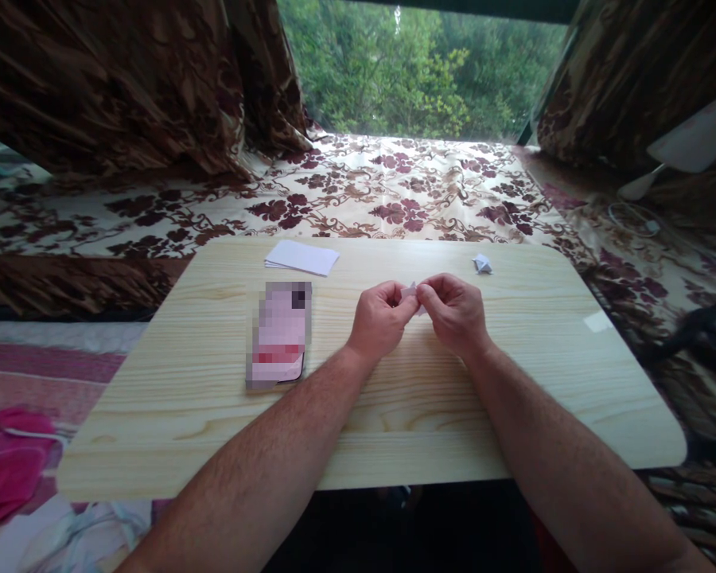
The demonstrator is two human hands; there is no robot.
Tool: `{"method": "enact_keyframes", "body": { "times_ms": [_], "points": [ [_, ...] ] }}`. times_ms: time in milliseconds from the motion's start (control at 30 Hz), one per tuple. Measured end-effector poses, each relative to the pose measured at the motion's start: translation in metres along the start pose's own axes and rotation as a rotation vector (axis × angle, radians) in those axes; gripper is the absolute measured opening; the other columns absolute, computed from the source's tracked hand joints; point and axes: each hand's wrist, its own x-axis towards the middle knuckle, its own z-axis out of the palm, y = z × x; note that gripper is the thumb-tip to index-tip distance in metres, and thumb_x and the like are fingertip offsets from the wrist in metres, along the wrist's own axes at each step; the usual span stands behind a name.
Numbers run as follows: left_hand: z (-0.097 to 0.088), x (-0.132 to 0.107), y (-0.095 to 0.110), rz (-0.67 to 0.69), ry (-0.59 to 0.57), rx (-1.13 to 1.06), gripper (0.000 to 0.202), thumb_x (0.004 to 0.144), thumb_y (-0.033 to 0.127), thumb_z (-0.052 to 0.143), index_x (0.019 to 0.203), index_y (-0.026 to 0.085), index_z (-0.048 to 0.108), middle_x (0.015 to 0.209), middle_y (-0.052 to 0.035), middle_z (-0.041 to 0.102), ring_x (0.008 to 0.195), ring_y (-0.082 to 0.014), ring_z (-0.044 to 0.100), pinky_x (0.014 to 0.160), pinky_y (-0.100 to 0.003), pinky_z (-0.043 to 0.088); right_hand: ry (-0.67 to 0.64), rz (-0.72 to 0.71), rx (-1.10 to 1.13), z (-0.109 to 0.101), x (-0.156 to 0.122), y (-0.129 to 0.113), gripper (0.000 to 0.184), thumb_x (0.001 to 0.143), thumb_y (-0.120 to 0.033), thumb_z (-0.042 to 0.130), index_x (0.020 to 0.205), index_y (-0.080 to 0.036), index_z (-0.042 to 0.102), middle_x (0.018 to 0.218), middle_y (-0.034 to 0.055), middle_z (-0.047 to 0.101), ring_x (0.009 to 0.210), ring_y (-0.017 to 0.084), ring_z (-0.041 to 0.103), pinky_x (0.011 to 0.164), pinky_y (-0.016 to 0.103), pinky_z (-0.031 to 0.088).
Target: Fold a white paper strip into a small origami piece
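Note:
Both hands meet over the middle of a light wooden table, pinching a small piece of folded white paper (pixel 411 293) between them. My left hand (pixel 382 318) grips its left side, fingers curled behind it. From the right, my right hand (pixel 454 312) presses thumb and fingers on the same paper. Most of the paper is hidden by the fingers, so its full shape cannot be made out. Beyond my right hand sits a small folded paper piece (pixel 482 264). A stack of white paper sheets (pixel 301 257) lies farther back on the left.
A pink phone (pixel 279 330), partly pixelated, lies left of my left forearm. The wooden table (pixel 173 382) has rounded corners and stands against a ledge with floral cloth (pixel 399 187) under a window. A white lamp (pixel 695 139) is at the far right.

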Motion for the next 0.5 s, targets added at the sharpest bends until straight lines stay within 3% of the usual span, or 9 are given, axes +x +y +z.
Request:
{"method": "enact_keyframes", "body": {
  "times_ms": [500],
  "points": [
    [0.0012,-0.0022,0.0026,-0.001,-0.034,-0.013,0.029,0.081,0.036,0.068,0.061,0.016,0.059,0.056,0.002,0.054,0.053,-0.0092,0.043,0.052,-0.024,0.033,-0.007,-0.037,-0.068,-0.0014,-0.0007,-0.0022,0.015,0.083,-0.03,0.061,0.072,-0.019,0.063,0.059,-0.002,0.06,0.054,0.012,0.053,0.052,0.024,0.042]
  ]
}}
